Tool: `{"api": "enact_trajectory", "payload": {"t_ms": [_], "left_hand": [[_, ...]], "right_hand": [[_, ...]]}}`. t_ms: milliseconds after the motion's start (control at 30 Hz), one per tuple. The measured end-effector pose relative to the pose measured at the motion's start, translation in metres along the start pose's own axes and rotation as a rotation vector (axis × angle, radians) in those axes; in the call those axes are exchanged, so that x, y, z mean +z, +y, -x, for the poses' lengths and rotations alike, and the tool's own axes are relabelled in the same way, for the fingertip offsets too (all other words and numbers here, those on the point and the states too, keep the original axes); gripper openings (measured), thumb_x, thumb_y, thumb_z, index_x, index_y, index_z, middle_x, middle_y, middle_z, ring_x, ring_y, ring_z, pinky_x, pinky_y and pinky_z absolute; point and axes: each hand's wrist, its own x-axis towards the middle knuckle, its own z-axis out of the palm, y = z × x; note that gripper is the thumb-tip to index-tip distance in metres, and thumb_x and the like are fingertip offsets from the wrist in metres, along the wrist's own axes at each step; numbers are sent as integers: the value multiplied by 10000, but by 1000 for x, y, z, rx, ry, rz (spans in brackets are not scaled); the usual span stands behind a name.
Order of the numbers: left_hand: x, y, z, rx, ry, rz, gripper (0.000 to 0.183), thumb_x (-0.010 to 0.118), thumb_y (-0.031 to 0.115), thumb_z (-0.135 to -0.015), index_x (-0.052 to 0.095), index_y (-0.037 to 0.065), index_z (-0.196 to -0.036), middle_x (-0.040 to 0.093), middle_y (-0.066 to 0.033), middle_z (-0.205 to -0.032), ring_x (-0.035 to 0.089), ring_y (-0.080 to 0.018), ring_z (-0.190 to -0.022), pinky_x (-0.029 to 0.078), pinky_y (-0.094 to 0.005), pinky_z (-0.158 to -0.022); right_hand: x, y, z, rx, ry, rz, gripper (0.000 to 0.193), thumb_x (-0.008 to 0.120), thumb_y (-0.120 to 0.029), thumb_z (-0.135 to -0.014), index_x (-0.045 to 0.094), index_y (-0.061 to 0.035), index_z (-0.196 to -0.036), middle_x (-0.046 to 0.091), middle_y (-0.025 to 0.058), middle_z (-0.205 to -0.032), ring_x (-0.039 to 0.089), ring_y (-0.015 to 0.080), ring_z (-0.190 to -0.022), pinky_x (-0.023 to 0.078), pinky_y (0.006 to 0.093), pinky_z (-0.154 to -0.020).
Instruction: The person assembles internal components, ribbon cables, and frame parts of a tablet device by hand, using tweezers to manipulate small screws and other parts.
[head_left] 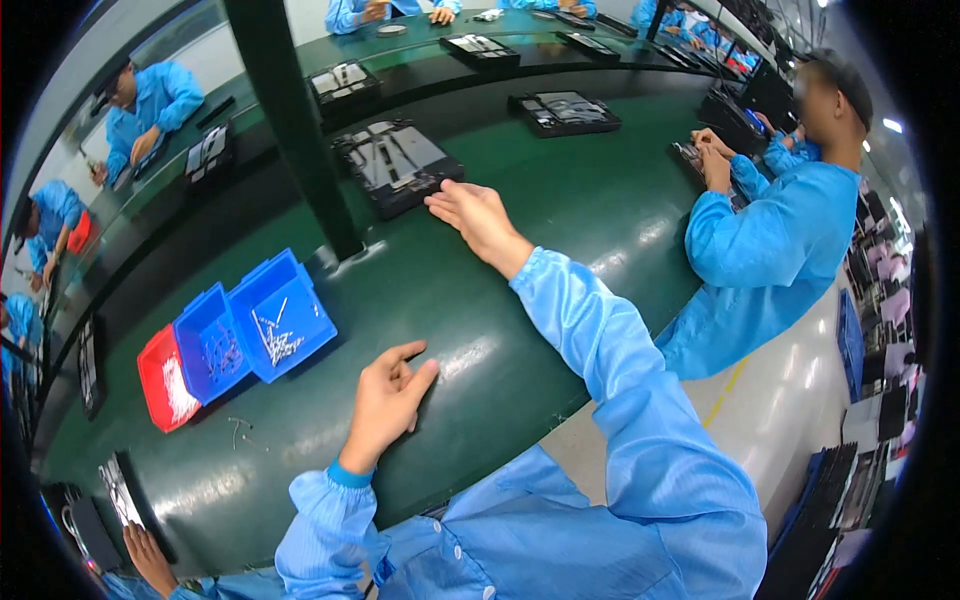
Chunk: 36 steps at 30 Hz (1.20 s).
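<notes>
Head: hands (480, 220) apart, tray (405, 201) beside right

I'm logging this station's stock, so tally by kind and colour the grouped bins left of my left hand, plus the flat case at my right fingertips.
Blue bins: 2
Red bin: 1
Flat black-edged case: 1
Total: 4

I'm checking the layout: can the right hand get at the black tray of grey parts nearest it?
Probably yes: the right hand looks empty and is right by the black tray, with nothing visible between them.
</notes>
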Motion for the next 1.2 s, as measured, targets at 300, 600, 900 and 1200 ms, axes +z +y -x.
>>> {"api": "enact_trajectory", "payload": {"t_ms": [300,600,900,1200], "left_hand": [[3,-13,3,169,107,-206,243,707,79,-867,700,3,-1098,377,42,-553,379,-42,-509,332,-246,-489],[9,2,0,219,45,-291,267,748,92,-817,706,22,-1071,406,-3,-525,401,-96,-465,358,-276,-465],[23,15,-14,252,-63,-316,287,749,111,-816,689,26,-1084,452,-23,-553,466,-140,-479,410,-307,-483],[27,1,-30,468,-106,-284,300,728,176,-816,650,34,-1068,457,-44,-535,524,-223,-501,423,-379,-510]], "right_hand": [[-174,-80,-82,-920,563,1262,463,811,-224,-631,717,26,-1009,693,219,-1028,662,379,-976,534,412,-885],[-266,-175,-121,-92,830,1633,1426,831,-771,-459,286,6,-1524,461,262,-1450,450,392,-1345,283,501,-1136],[-243,-146,-147,-305,660,1711,729,818,-585,-685,697,23,-1070,701,233,-1070,669,384,-1029,521,451,-881],[-227,-146,-169,36,395,623,281,792,-257,-828,742,-77,-1037,543,23,-739,380,81,-537,283,245,-458]]}}
